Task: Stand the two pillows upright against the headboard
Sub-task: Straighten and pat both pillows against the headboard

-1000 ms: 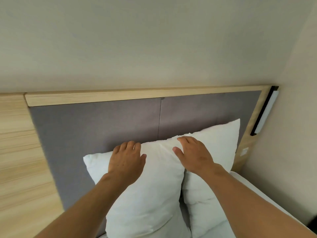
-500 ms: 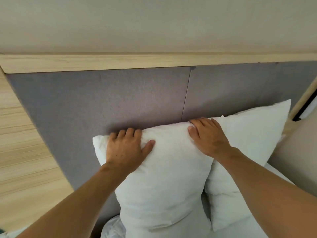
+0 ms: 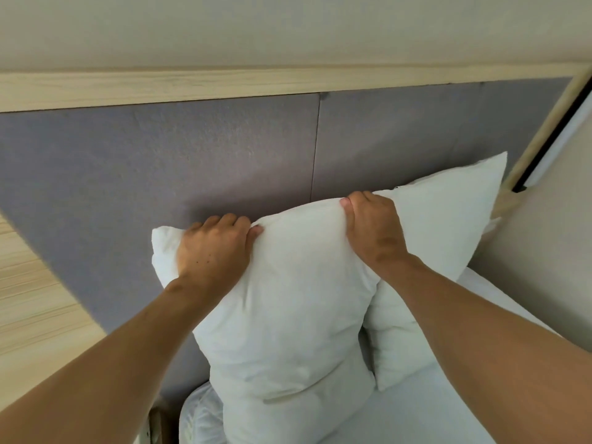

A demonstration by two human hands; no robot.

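Two white pillows stand upright against the grey padded headboard (image 3: 224, 155). The left pillow (image 3: 288, 315) is in front and overlaps the right pillow (image 3: 448, 235), which leans behind it near the bed's right side. My left hand (image 3: 214, 251) pinches the left pillow's top edge near its left corner, fingers curled over the back. My right hand (image 3: 374, 229) grips the same pillow's top edge at its right corner. The fabric bunches between my two hands.
A light wooden rail (image 3: 256, 86) tops the headboard, with a wooden panel (image 3: 28, 299) to the left. A black-framed wall light (image 3: 557, 136) sits at the right by the beige wall. White bedding (image 3: 416, 411) lies below the pillows.
My hands went from lying flat on the left pillow's top to pinching its top edge. The view has moved closer and the pillow's top edge now bunches upward.
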